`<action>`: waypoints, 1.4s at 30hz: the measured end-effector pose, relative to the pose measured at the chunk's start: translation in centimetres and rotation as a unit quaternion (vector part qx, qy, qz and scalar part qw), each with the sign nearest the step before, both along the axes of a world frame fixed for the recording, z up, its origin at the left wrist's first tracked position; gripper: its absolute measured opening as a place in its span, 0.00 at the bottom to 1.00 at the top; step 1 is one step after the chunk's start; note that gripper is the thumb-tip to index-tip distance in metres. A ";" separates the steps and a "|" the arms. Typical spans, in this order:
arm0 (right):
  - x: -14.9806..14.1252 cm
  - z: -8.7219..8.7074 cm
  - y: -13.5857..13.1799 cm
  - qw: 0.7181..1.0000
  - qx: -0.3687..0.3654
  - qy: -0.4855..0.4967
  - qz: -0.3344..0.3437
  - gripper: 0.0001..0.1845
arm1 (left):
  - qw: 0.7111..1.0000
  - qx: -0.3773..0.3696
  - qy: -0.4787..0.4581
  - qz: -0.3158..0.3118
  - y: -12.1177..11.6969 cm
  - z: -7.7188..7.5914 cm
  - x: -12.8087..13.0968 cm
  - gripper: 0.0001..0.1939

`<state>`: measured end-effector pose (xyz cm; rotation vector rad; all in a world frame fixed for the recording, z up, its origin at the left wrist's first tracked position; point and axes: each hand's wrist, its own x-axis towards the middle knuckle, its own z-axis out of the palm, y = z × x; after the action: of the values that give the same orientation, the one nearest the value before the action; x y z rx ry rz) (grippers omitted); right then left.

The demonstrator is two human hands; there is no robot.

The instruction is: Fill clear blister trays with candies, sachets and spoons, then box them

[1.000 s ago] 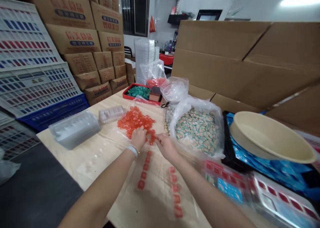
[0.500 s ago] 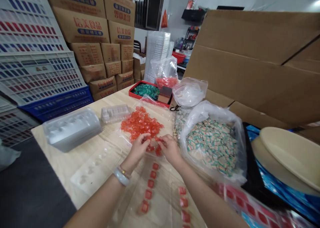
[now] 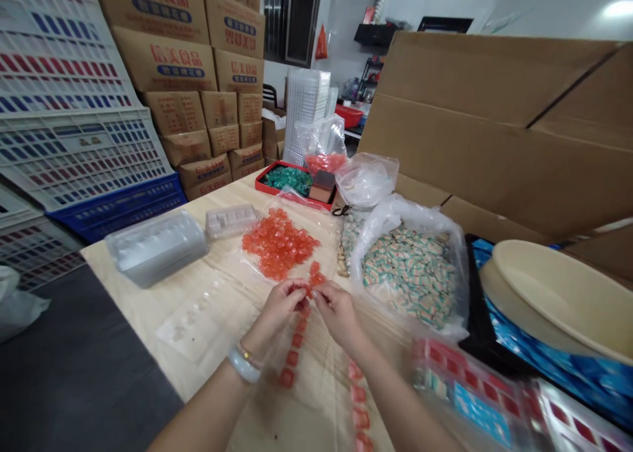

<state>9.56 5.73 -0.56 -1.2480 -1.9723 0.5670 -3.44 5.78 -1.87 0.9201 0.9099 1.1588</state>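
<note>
Two hands (image 3: 279, 313) (image 3: 339, 317) around half-hidden red candy (image 3: 302, 286)

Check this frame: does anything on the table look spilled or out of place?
A small clump of orange-red wrapped candies lies apart from the main pile, just beyond the left hand and right hand. It looks like a stray spill, though it may be deliberate. Nothing looks damaged.

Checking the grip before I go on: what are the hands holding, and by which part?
The left hand and right hand seem to pinch one orange wrapped sweet by the fingertips; the part gripped cannot be told.
</note>
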 end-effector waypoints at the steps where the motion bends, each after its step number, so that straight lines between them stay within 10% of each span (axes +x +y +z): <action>1: -0.2 0.2 -0.3 1.000 0.004 -0.015 -0.001 0.11 | 1.000 0.007 0.004 -0.001 -0.4 0.0 -0.1 0.09; 17: -2.0 1.0 -3.9 0.999 -0.020 -0.039 0.015 0.09 | 0.998 0.029 0.047 -0.022 -4.4 1.0 -1.8 0.13; 27: -2.0 1.9 -4.5 0.997 -0.071 -0.004 -0.038 0.07 | 0.951 0.169 0.251 0.060 -5.4 1.0 -1.4 0.11; 34: -1.9 0.8 -5.0 0.905 -0.322 0.276 -0.024 0.05 | 0.977 0.119 0.169 0.045 -5.9 -0.1 -0.9 0.11; 42: -2.3 0.0 -6.4 0.979 -0.158 0.118 0.058 0.09 | 0.998 -0.064 0.010 -0.028 -8.2 -0.8 -1.9 0.14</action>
<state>7.25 -0.65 -0.53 -1.1913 -1.8091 1.0702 -5.37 -2.44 -2.70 0.8500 0.9567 1.0330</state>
